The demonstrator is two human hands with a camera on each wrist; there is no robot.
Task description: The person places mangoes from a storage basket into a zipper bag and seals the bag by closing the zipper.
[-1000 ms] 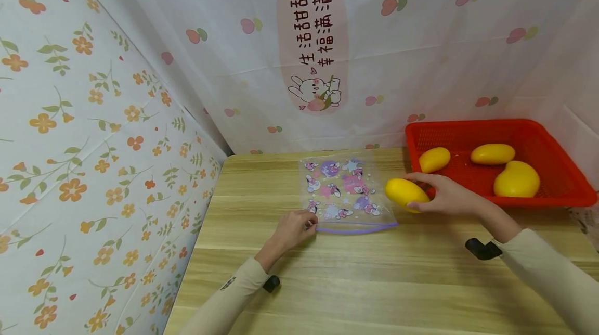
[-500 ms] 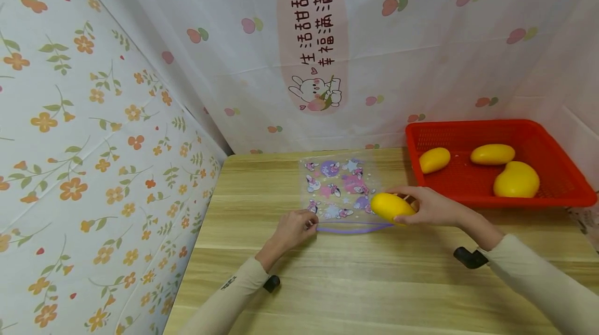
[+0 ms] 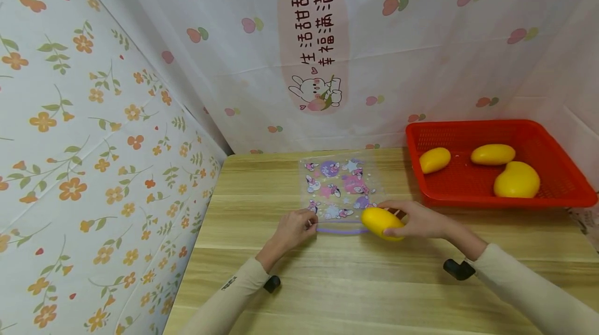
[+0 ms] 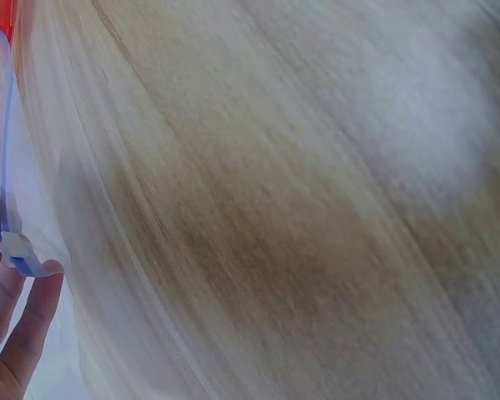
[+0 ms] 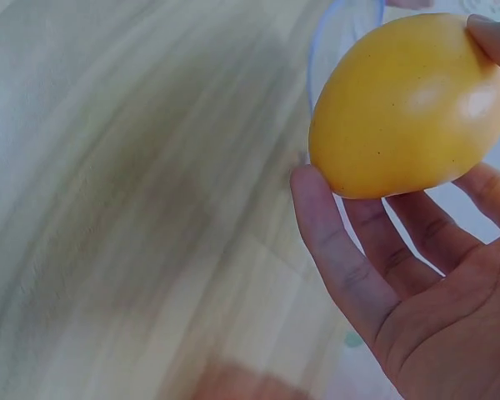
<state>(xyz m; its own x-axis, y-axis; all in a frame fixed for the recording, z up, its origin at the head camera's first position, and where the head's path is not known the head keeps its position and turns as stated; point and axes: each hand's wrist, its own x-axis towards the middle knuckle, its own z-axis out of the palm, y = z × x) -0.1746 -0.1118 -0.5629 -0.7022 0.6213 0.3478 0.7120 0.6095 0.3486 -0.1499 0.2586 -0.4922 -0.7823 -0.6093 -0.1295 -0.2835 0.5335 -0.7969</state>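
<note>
A clear zip bag [image 3: 333, 184] with purple and pink cartoon prints lies flat on the table, its purple zip edge toward the person. At the left end of that edge my left hand [image 3: 295, 228] pinches the bag's corner; the left wrist view shows a white slider [image 4: 15, 245] between the fingers. My right hand [image 3: 416, 220] grips a yellow mango [image 3: 381, 223], thumb on one side and fingers on the other. In the head view the mango overlaps the right part of the zip edge. The right wrist view shows the mango [image 5: 408, 108] up close, with the bag's edge behind it.
A red plastic basket [image 3: 458, 202] stands at the back right, with a yellow mango [image 3: 435, 160] at its left, a second mango [image 3: 493, 154] farther back and a rounder one [image 3: 517, 180] in front. Patterned cloth [image 3: 234, 38] hangs behind and at the left of the wooden table [image 3: 327, 293].
My right hand has carried the mango left and toward the person, from beside the basket to the bag's zip edge. My left hand has stayed on the bag's corner.
</note>
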